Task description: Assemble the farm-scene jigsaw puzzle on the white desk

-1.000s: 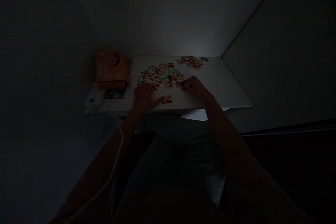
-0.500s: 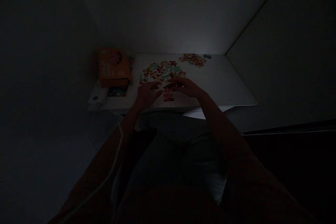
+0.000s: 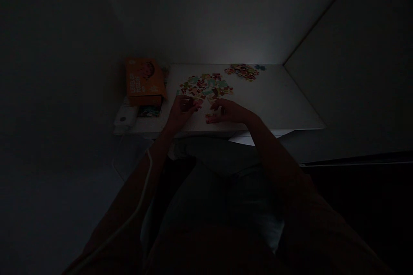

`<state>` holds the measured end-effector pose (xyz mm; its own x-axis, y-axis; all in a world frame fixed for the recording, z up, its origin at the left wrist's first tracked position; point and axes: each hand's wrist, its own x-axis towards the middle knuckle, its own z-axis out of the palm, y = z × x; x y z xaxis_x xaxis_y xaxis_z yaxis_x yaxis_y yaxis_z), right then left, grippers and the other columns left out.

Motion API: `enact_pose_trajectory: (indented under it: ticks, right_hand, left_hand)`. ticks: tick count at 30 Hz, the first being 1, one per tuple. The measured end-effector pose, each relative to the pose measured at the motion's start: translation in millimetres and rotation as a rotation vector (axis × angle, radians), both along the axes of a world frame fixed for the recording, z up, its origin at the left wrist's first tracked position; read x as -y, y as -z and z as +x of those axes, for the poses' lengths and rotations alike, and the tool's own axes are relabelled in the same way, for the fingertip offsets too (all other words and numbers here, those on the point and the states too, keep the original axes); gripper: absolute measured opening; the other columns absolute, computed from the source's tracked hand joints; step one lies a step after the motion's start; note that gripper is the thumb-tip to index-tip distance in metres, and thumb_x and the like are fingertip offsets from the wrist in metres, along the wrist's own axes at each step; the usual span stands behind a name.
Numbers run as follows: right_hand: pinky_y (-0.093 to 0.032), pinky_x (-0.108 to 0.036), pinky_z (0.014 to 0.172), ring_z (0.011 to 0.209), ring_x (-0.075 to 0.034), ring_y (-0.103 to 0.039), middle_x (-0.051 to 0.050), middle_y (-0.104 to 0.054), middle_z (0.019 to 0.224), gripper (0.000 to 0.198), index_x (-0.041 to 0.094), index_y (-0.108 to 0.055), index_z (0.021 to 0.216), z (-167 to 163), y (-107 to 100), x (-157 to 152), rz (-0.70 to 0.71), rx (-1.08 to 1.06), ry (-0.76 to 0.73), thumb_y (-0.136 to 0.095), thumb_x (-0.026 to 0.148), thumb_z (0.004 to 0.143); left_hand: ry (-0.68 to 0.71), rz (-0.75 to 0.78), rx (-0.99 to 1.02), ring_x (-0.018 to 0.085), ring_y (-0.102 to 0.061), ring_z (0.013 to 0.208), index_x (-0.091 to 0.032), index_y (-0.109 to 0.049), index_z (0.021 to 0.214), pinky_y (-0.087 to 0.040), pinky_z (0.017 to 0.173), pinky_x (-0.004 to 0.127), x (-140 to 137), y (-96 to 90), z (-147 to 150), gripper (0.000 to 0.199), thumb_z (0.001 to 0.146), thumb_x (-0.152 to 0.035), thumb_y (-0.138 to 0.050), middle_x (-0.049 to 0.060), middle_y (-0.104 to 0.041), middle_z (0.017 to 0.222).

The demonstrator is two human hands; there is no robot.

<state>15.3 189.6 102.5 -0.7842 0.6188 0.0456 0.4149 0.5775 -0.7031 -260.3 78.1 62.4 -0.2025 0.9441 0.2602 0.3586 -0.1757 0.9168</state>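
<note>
In dim light, my left hand [image 3: 179, 112] is closed in a pinch on a pinkish jigsaw piece [image 3: 198, 103], just above the white table. My right hand [image 3: 231, 111] is bent over the tabletop, thumb and index finger apart. Its thumb is at a pink and red jigsaw section [image 3: 211, 118] near the front edge; whether this is one piece or joined pieces is too dark to tell. By the right index finger lies a pale piece [image 3: 211, 100]. Beyond both hands spreads a group of loose jigsaw pieces [image 3: 206, 82] in red, mint and cream.
An orange puzzle box [image 3: 145, 78] stands at the table's left, over a dark picture card [image 3: 149, 111]. Beside it sits a white device [image 3: 125, 116] with a cable. A second heap of pieces [image 3: 242, 71] lies at the back right of the white table [image 3: 274, 103], by the wall.
My left hand has closed on a pinkish piece and lifted slightly. The right thumb has come down to the front section, of which less shows. The whole view has shifted a little.
</note>
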Motion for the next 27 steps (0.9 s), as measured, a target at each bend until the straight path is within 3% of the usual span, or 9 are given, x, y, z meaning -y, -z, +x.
enact_pose_trajectory:
  ticks: [3,7,12,16,19,27]
  right_hand:
    - [-0.067,-0.049,0.095,0.105,-0.033,-0.077,-0.013,-0.081,0.127,0.058,0.028,-0.085,0.117,2,2,0,0.025,0.064,-0.020,-0.100,0.070,0.081]
    - [-0.065,-0.048,0.093,0.101,-0.032,-0.076,-0.012,-0.081,0.122,0.051,0.027,-0.084,0.112,1,3,-2,0.038,0.082,-0.018,-0.098,0.067,0.085]
    - [-0.064,-0.045,0.091,0.100,-0.029,-0.075,-0.012,-0.080,0.125,0.046,0.026,-0.083,0.114,0,3,-3,0.019,0.077,-0.018,-0.097,0.059,0.086]
    - [-0.064,-0.046,0.093,0.100,-0.030,-0.075,-0.012,-0.080,0.123,0.043,0.026,-0.082,0.110,-1,1,-1,0.031,0.071,-0.023,-0.097,0.058,0.086]
    - [-0.064,-0.045,0.090,0.100,-0.030,-0.074,-0.011,-0.081,0.121,0.044,0.027,-0.082,0.109,0,-1,1,0.015,0.074,0.010,-0.098,0.060,0.085]
    - [-0.065,-0.044,0.089,0.100,-0.030,-0.075,-0.012,-0.082,0.123,0.046,0.026,-0.083,0.113,1,-1,-1,-0.012,0.087,0.013,-0.100,0.055,0.081]
  left_hand:
    - [0.046,0.004,-0.024,0.026,-0.085,0.122,-0.030,-0.055,0.161,-0.073,0.105,0.045,3,-2.5,-1,0.062,0.108,-0.050,-0.081,0.011,-0.080,0.135]
    - [0.104,-0.006,-0.119,0.024,-0.084,0.109,-0.027,-0.074,0.140,-0.071,0.100,0.042,8,-8.2,2,0.040,0.105,-0.045,-0.082,0.008,-0.084,0.124]
    - [0.087,0.010,-0.486,0.027,-0.079,0.104,-0.024,-0.082,0.124,-0.062,0.104,0.046,10,-14.2,6,0.027,0.103,-0.040,-0.084,0.008,-0.085,0.112]
    - [0.016,-0.022,-0.686,0.034,-0.075,0.120,-0.026,-0.083,0.117,-0.051,0.120,0.055,12,-15.8,11,0.023,0.103,-0.044,-0.086,0.010,-0.084,0.118]
    - [-0.042,-0.049,-0.753,0.038,-0.069,0.135,-0.026,-0.082,0.107,-0.048,0.121,0.057,14,-15.6,14,0.019,0.102,-0.044,-0.087,0.013,-0.080,0.128]
    - [-0.068,-0.113,-0.780,0.037,-0.068,0.139,-0.025,-0.079,0.109,-0.045,0.120,0.055,16,-20.9,17,0.022,0.104,-0.045,-0.087,0.014,-0.076,0.134]
